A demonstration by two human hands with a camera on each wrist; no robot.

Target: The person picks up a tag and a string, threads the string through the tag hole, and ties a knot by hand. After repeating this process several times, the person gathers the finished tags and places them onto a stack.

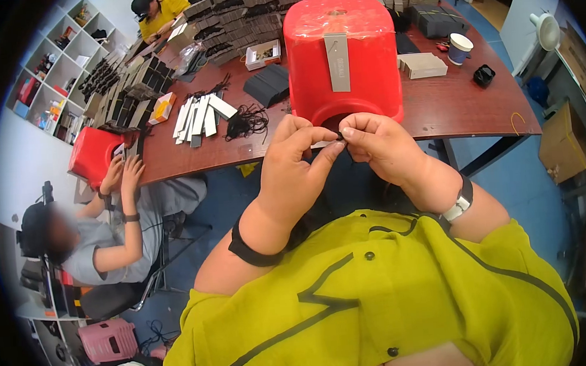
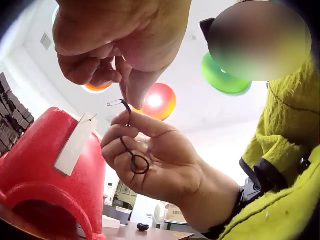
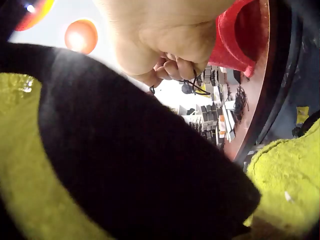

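Observation:
A thin black cord (image 2: 128, 116) with a small safety pin (image 2: 114, 103) at its upper end runs between my two hands. My left hand (image 1: 292, 166) pinches the cord near the pin between thumb and finger. Lower down, my right hand (image 1: 386, 150) pinches the same cord with thumb and forefinger. A loop of it (image 2: 140, 164) hangs against the right hand's curled fingers in the left wrist view. Behind the hands stands a red plastic stool (image 1: 366, 62) on the table (image 1: 465, 113). A grey tag (image 1: 338, 64) hangs down its front face.
White tag strips (image 1: 200, 118) and a tangle of black cords (image 1: 246, 121) lie left of the stool. Stacked grey bundles (image 1: 241, 23) line the back. A paper cup (image 1: 459, 47) and box (image 1: 423, 66) stand right. Another person (image 1: 119, 222) sits at the left.

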